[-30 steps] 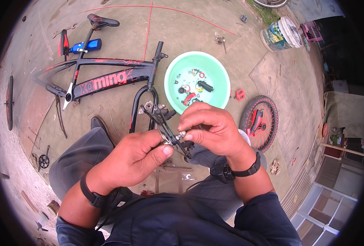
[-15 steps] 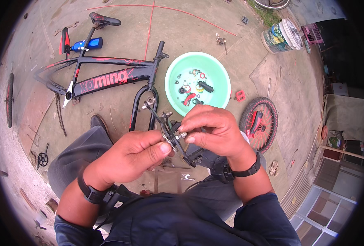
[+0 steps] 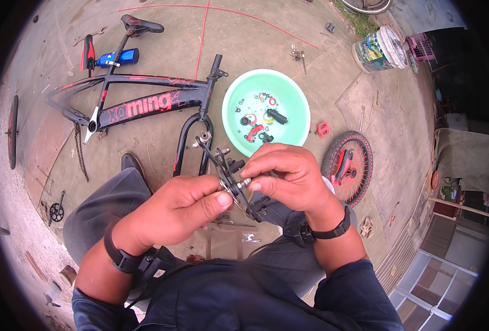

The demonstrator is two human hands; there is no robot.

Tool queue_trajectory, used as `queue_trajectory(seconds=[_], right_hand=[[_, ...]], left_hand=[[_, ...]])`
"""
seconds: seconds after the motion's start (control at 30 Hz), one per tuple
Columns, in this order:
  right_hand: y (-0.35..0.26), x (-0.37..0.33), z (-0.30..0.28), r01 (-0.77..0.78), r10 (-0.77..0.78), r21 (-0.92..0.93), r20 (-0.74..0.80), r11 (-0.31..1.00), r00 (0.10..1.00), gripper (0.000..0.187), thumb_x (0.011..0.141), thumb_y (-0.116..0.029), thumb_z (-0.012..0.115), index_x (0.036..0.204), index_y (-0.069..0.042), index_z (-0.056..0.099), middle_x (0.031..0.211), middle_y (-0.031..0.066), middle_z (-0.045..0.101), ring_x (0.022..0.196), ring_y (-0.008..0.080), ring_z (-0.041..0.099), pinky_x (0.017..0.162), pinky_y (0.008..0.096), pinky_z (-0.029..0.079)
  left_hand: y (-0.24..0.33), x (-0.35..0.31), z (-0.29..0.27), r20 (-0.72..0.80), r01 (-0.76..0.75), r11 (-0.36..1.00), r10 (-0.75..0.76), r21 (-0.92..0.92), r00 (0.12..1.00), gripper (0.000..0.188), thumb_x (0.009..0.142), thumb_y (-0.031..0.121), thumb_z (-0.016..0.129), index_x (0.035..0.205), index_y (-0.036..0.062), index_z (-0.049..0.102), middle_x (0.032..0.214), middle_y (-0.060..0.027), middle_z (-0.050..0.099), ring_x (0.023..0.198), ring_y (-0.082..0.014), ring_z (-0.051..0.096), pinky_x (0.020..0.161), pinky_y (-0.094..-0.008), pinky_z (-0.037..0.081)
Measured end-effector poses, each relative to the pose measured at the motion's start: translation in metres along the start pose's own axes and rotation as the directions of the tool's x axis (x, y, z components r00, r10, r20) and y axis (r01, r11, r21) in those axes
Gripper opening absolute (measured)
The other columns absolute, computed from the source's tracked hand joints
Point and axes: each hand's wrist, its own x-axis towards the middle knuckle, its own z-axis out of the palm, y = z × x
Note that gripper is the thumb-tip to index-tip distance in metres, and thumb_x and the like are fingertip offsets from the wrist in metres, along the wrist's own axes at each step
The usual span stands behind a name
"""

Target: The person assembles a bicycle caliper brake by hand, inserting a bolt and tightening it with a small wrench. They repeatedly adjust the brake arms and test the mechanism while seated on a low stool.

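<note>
A black bicycle caliper brake [image 3: 224,164] with silver bolts is held in front of my lap, its arms slanting from upper left to lower right. My left hand [image 3: 181,207] is closed, pinching the brake's middle between thumb and forefinger. From the other side, my right hand [image 3: 288,174] is closed at the silver bolt end [image 3: 244,183] that sticks out of the brake, thumb and fingertips round its tip. Whether a small nut sits there, I cannot make out. Beyond the brake lie the black fork [image 3: 182,144] and the black and red bike frame [image 3: 145,106].
A mint-green basin [image 3: 230,91] holding several small bike parts stands past my right hand. Right of it are a red pedal [image 3: 323,129] and a spoked wheel [image 3: 360,190]. A chain [image 3: 80,154] and a crankset [image 3: 57,211] lie left. A bucket [image 3: 379,49] stands far right.
The brake has tilted slightly, its lower right end rising a little. Both hands keep their hold in nearly the same place.
</note>
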Motion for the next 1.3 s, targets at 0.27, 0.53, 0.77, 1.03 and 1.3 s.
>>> queue_trajectory(seconds=[0.27,0.53,0.77,1.03,1.3], right_hand=[[-0.003,0.003,0.005,0.039,-0.036,-0.119,0.026,0.992,0.999,0.01,0.091,-0.009,0.072,0.091,0.0,0.067,0.078,0.0075,0.062,0.07,0.0194,0.057,0.063,0.0322,0.045],[0.003,0.002,0.011,0.009,0.004,-0.199,0.066,0.98,0.998,0.02,0.097,-0.013,0.064,0.082,-0.001,0.06,0.072,0.0069,0.053,0.067,0.0212,0.051,0.061,0.0336,0.041],[-0.006,0.003,0.005,0.018,-0.024,-0.161,-0.033,0.987,0.999,0.013,0.096,-0.013,0.066,0.094,-0.001,0.066,0.083,0.0064,0.058,0.069,0.0159,0.053,0.061,0.0285,0.042],[-0.008,0.003,0.002,0.046,-0.033,-0.217,0.061,0.975,0.998,0.009,0.094,-0.01,0.064,0.092,-0.001,0.065,0.08,0.0058,0.058,0.068,0.0169,0.052,0.061,0.0301,0.041],[0.001,0.002,0.011,0.008,0.005,-0.235,0.058,0.972,0.998,0.024,0.097,-0.008,0.062,0.075,0.001,0.054,0.067,0.0124,0.049,0.064,0.0307,0.048,0.059,0.0411,0.04]], left_hand=[[0.0,0.003,-0.003,0.017,-0.16,0.949,0.161,0.273,0.987,0.026,0.105,0.025,0.056,0.109,0.0014,0.064,0.065,-0.0008,0.05,0.059,-0.011,0.047,0.056,-0.0297,0.04],[0.001,0.004,0.003,-0.036,-0.223,0.902,0.254,0.368,0.967,0.029,0.102,0.022,0.061,0.083,0.0011,0.055,0.064,-0.0135,0.05,0.058,-0.0316,0.05,0.056,-0.0405,0.041],[0.003,0.003,0.001,-0.06,-0.199,0.905,0.238,0.377,0.969,0.026,0.103,0.022,0.061,0.088,0.0009,0.059,0.065,-0.0129,0.052,0.057,-0.031,0.053,0.055,-0.0401,0.042],[0.002,0.004,0.003,-0.053,-0.207,0.885,0.251,0.417,0.966,0.026,0.101,0.023,0.062,0.088,0.0014,0.059,0.065,-0.0135,0.053,0.059,-0.0326,0.056,0.056,-0.0413,0.043],[-0.004,0.006,0.003,-0.048,-0.241,0.843,0.299,0.481,0.953,0.026,0.099,0.023,0.064,0.085,0.0026,0.057,0.064,-0.0149,0.054,0.06,-0.0372,0.057,0.055,-0.0435,0.043]])
